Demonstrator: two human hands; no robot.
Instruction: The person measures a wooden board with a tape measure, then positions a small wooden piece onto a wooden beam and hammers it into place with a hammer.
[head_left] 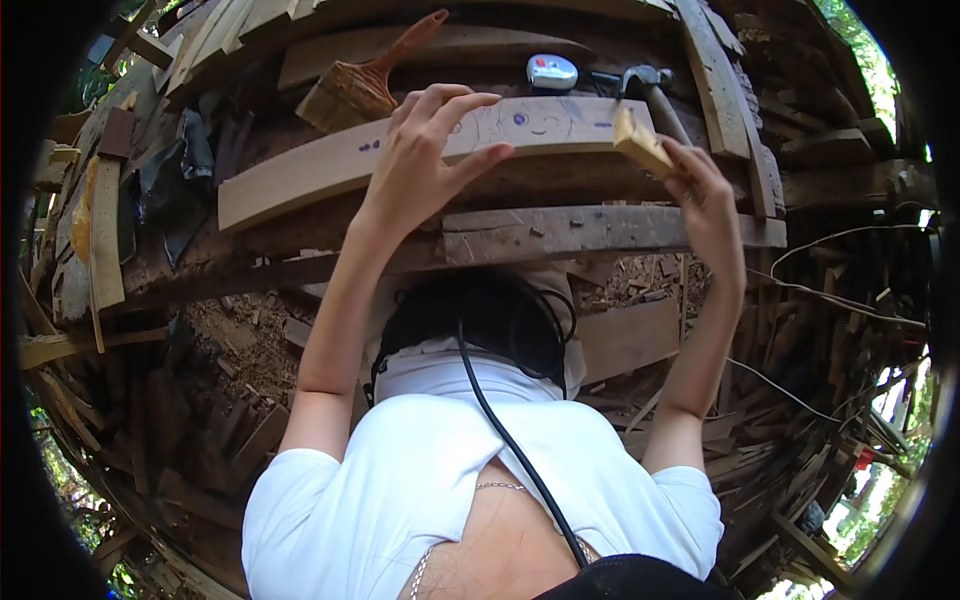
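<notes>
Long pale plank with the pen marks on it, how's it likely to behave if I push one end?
The plank probably stays stiff: it looks like solid wood with a thick front edge. Being long, it would likely pivot rather than slide straight. It seems unlikely to roll, since its broad marked face is up and its edges look squared.

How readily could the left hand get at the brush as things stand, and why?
Probably yes, readily: the left hand looks empty, the brush lies just past it, and nothing appears to cover the handle.
</notes>
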